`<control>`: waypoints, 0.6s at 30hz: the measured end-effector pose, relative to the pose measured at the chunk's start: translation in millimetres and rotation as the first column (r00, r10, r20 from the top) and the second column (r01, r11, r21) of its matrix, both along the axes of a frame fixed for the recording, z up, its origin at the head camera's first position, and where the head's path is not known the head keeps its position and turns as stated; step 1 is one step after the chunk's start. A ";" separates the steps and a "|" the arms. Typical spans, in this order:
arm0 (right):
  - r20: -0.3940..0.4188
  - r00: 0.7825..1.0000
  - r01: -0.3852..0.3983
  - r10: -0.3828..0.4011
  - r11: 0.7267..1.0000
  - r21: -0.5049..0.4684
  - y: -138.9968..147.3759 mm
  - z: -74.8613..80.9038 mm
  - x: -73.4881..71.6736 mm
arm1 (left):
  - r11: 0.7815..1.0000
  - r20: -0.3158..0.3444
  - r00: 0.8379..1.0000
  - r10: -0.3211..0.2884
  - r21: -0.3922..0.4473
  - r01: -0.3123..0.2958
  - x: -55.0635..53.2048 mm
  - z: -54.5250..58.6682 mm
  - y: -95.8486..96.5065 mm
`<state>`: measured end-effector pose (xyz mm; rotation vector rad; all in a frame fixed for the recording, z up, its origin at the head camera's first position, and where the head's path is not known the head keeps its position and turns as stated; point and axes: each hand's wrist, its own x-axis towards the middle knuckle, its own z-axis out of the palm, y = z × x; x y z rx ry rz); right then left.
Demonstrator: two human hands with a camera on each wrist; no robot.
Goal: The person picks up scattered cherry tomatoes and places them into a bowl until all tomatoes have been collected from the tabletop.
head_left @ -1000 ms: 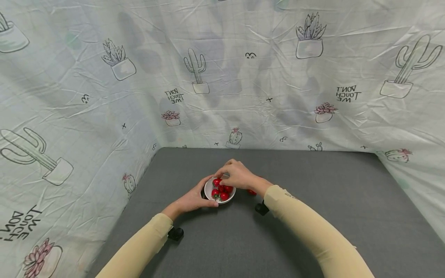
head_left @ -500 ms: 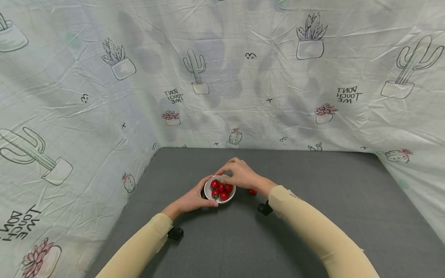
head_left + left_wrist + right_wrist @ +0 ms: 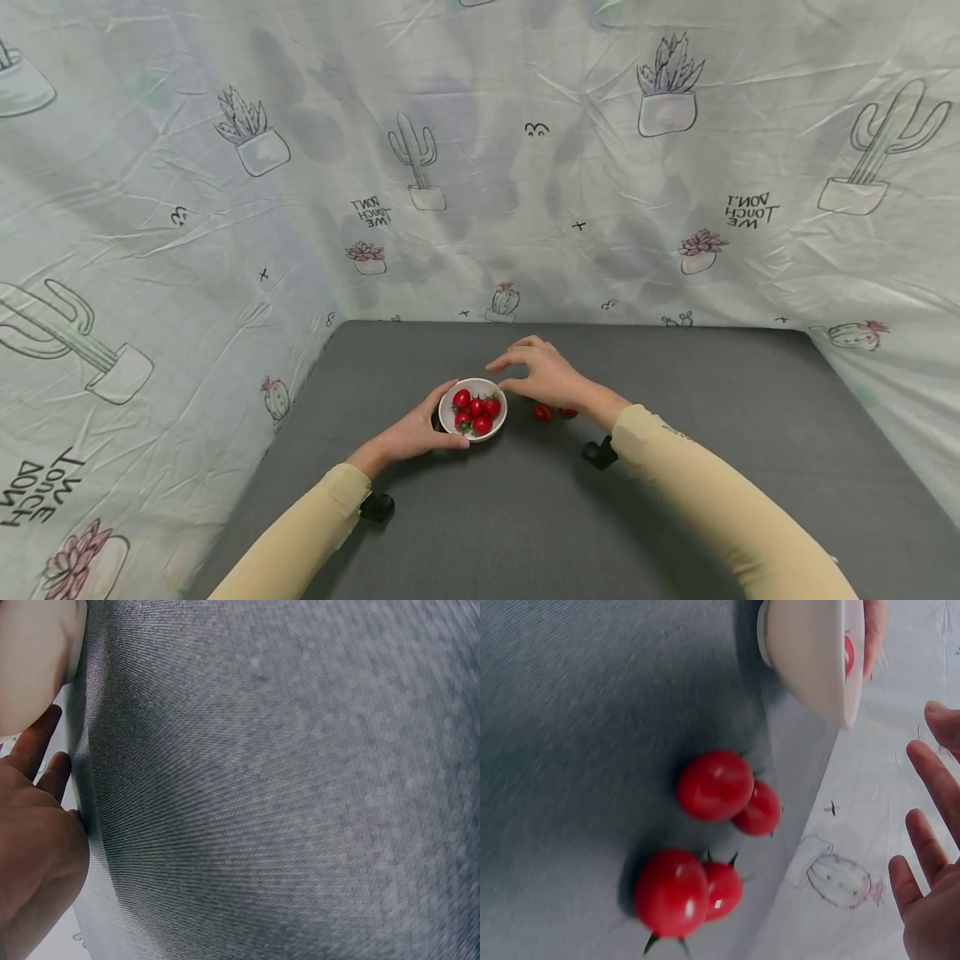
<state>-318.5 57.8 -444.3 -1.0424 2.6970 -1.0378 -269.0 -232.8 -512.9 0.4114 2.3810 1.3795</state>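
Observation:
A small white bowl of red cherry tomatoes with green stems stands on the grey table. My left hand holds the bowl from the left, its thumb along the near side and its fingers round the far side. In the left wrist view, fingertips meet the bowl's underside. My right hand is just right of the bowl, above the table, fingers spread and nothing between them. Several loose cherry tomatoes lie on the table beneath that hand; in the head view it partly covers them.
Grey cloth covers the table. A pale curtain printed with cacti hangs along the back and both sides. A black wrist camera sits under the right sleeve, and another black camera under the left one.
My right hand has let go of a cherry tomato in the bowl and moved off to the right, its fingers opening. The left hand stays on the bowl.

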 end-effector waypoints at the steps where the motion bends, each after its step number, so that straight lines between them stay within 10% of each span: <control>1: 0.004 1.000 0.009 -0.009 1.000 -0.002 3.9 0.5 0.6 | 1.000 -0.003 1.000 0.001 -0.001 -0.001 0.2 0.2 0.0; 18: 0.046 0.993 0.108 -0.108 0.994 -0.004 55.2 0.0 4.6 | 1.000 -0.022 1.000 -0.005 -0.012 0.005 2.3 3.3 -0.1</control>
